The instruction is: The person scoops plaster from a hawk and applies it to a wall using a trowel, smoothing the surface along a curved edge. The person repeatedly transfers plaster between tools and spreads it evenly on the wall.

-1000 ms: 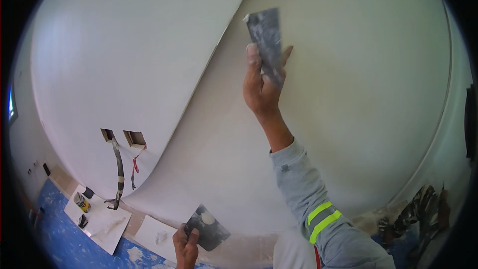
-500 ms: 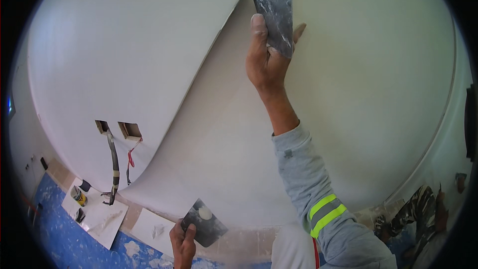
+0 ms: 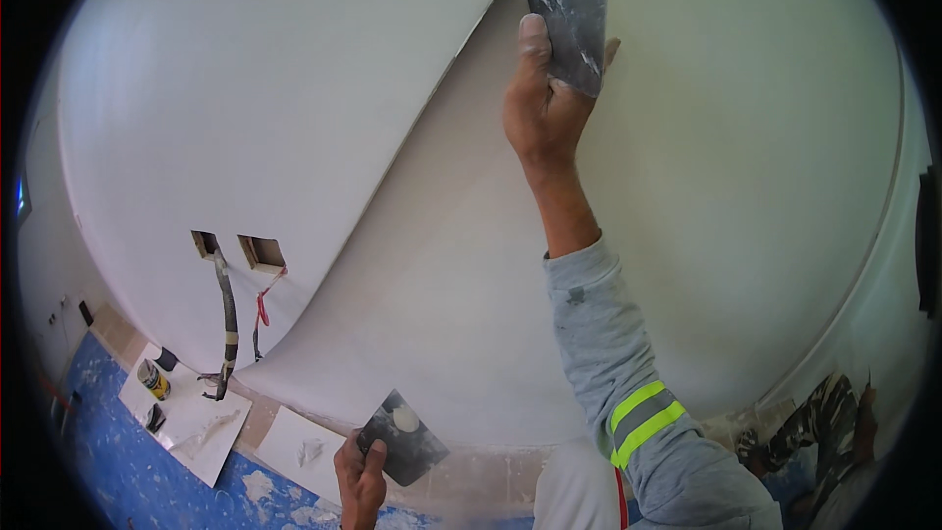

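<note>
My right hand (image 3: 549, 113) is raised near the top centre, gripping a smeared dark-grey metal putty blade (image 3: 567, 15) with thumb on its face. The blade's left edge lies at a vertical corner edge (image 3: 422, 103) between two white wall surfaces; a small white lump is on its top-left part. Low at the centre, my left hand (image 3: 361, 481) is closed on a second dark blade (image 3: 414, 456), which carries a pale blob of compound.
Two wall openings (image 3: 261, 252) have hanging cables (image 3: 229, 314). White boards (image 3: 211, 432) with a can (image 3: 154, 380) lie on blue sheeting (image 3: 196, 486) over the floor. At lower right are camouflage-clad legs (image 3: 814, 417) of another person.
My right hand and its blade have moved upward and slightly right along the corner edge. My left hand stays low with its blade, shifted slightly up.
</note>
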The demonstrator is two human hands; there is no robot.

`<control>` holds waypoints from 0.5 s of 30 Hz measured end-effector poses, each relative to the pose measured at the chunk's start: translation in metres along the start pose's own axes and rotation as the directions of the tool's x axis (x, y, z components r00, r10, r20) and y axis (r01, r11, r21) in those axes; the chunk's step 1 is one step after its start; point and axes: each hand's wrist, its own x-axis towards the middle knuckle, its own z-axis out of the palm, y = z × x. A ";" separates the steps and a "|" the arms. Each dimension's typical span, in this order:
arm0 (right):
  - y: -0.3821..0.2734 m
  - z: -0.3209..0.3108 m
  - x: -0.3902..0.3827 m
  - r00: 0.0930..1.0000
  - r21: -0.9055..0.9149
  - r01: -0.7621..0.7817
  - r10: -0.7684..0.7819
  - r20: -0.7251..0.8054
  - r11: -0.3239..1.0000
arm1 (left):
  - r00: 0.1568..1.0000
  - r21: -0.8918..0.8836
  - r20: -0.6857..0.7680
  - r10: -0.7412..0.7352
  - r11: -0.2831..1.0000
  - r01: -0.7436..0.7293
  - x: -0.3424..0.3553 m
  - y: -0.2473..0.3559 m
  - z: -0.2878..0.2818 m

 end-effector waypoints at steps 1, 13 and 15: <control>0.002 0.002 0.002 1.000 -0.009 0.018 -0.018 -0.013 1.000 | 1.000 -0.006 -0.002 -0.004 1.000 0.004 0.001 0.000 0.000; 0.007 0.001 0.006 1.000 -0.003 0.021 -0.021 -0.014 1.000 | 1.000 0.075 0.003 -0.013 0.997 0.012 0.002 0.009 -0.002; 0.002 0.005 0.009 0.999 -0.001 0.035 -0.035 -0.030 0.999 | 1.000 0.082 -0.012 0.004 0.997 -0.003 0.000 0.013 -0.003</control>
